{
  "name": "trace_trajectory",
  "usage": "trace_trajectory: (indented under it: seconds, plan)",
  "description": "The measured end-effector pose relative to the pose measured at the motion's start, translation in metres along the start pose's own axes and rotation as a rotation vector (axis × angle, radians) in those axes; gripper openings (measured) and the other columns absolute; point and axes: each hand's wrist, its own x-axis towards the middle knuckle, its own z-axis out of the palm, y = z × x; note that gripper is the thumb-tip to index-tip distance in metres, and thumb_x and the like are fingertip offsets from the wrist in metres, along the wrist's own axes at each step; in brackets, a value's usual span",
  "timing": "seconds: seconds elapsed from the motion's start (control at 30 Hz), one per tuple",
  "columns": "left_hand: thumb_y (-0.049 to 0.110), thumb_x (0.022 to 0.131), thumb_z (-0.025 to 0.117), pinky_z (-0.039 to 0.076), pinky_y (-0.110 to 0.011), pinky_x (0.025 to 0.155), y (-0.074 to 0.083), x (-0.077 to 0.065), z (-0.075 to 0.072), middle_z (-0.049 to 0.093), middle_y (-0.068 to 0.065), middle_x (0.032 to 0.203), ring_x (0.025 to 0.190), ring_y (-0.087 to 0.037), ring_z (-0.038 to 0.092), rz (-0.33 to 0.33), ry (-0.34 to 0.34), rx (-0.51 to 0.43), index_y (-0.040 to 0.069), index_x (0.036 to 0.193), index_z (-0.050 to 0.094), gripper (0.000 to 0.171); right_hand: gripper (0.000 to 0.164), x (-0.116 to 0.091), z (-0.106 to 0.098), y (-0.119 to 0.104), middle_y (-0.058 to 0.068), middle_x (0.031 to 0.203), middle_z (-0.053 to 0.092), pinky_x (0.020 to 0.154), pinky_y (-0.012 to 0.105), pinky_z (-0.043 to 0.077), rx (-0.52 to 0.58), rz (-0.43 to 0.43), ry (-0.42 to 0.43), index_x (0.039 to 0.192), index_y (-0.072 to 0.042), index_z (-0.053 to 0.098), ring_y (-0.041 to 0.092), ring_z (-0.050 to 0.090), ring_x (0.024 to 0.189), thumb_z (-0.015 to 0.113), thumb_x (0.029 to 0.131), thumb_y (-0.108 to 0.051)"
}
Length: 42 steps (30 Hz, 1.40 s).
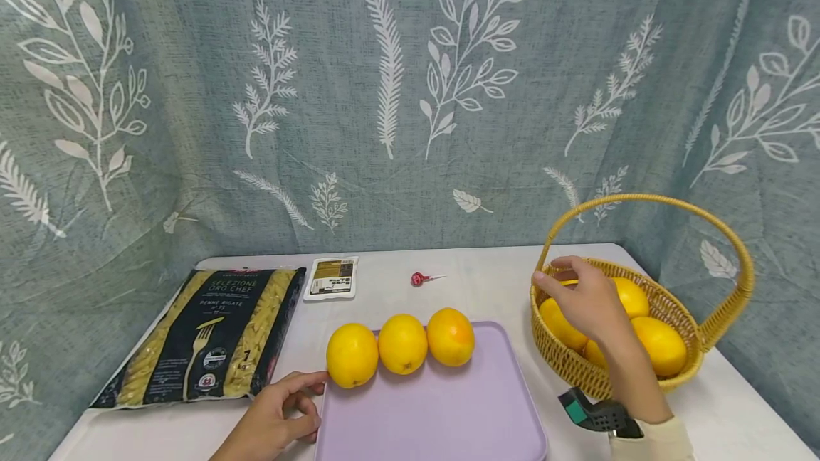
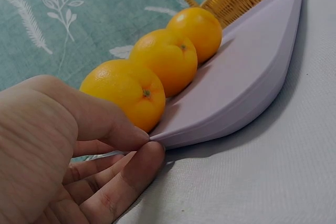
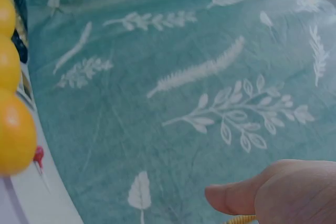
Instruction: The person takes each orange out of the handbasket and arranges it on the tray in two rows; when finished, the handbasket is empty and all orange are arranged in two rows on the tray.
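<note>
Three oranges stand in a row along the far edge of a lilac tray [image 1: 435,411]: a left one [image 1: 351,356], a middle one [image 1: 402,344] and a right one [image 1: 451,337]. My left hand [image 1: 278,411] pinches the tray's left rim between thumb and fingers, beside the left orange, as the left wrist view shows. My right hand [image 1: 586,301] is over a wicker basket [image 1: 544,354], fingers spread and slightly bent above the oranges [image 1: 658,346] inside. An orange partly shows beneath that hand; whether the fingertips touch it is hidden. In the right wrist view the thumb [image 3: 236,198] points outward.
A large bag of penne [image 1: 211,333] lies at the left. Behind the tray are a small flat packet [image 1: 331,279] and a red lollipop [image 1: 418,279]. The basket's tall handle [image 1: 647,198] arches above the right hand. A patterned curtain [image 1: 410,91] closes off the table's back.
</note>
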Motion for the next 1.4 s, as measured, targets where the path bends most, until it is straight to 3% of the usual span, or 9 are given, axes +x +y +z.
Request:
trace_trajectory:
  seconds: [0.37, 0.77, 1.0, 1.23, 1.4]
  plan:
    - [0.000, 0.083, 0.070, 0.056, -0.026, 0.080, -0.001, 0.001, 0.000, 0.061, -0.015, 0.115, 0.085, -0.024, 0.063, -0.002, -0.001, -0.012, -0.012, 0.139, 0.051, 0.060, 0.063, 0.013, 0.000, 0.021, 0.032, 0.138, 0.053, 0.095, 0.058, 0.047, -0.056, 0.086, -0.005, 0.143, 0.001, 0.050, 0.049, 0.047, 0.126, 0.059, 0.099, -0.045]
    - [-0.001, 0.084, 0.069, 0.057, -0.027, 0.079, -0.002, 0.000, 0.000, 0.060, -0.017, 0.116, 0.084, -0.024, 0.063, 0.010, -0.015, -0.038, -0.013, 0.140, 0.049, 0.061, 0.058, 0.019, 0.003, 0.038, 0.035, 0.133, 0.053, 0.088, 0.055, 0.050, -0.106, 0.142, -0.072, 0.139, 0.008, 0.048, 0.048, 0.054, 0.115, 0.062, 0.097, -0.029]
    - [-0.001, 0.084, 0.068, 0.058, -0.028, 0.078, -0.003, 0.000, 0.000, 0.061, -0.017, 0.116, 0.082, -0.024, 0.064, 0.009, -0.016, -0.035, -0.013, 0.140, 0.049, 0.061, 0.062, 0.020, 0.000, 0.045, 0.036, 0.133, 0.053, 0.088, 0.054, 0.049, -0.150, 0.175, -0.108, 0.136, 0.011, 0.050, 0.046, 0.054, 0.114, 0.064, 0.096, -0.033]
    - [-0.001, 0.084, 0.068, 0.057, -0.027, 0.078, -0.003, 0.000, -0.001, 0.060, -0.017, 0.115, 0.080, -0.023, 0.065, 0.026, -0.022, -0.030, -0.014, 0.140, 0.049, 0.061, 0.065, 0.023, 0.002, 0.054, 0.035, 0.129, 0.056, 0.085, 0.051, 0.048, -0.221, 0.154, -0.142, 0.131, 0.012, 0.052, 0.044, 0.054, 0.109, 0.065, 0.095, -0.039]
    - [-0.001, 0.083, 0.068, 0.058, -0.028, 0.078, -0.003, 0.001, -0.001, 0.061, -0.016, 0.115, 0.080, -0.024, 0.064, 0.015, -0.015, -0.034, -0.014, 0.140, 0.049, 0.061, 0.071, 0.024, 0.007, 0.058, 0.036, 0.131, 0.054, 0.089, 0.057, 0.048, -0.233, 0.140, -0.166, 0.134, 0.012, 0.050, 0.051, 0.052, 0.115, 0.066, 0.094, -0.043]
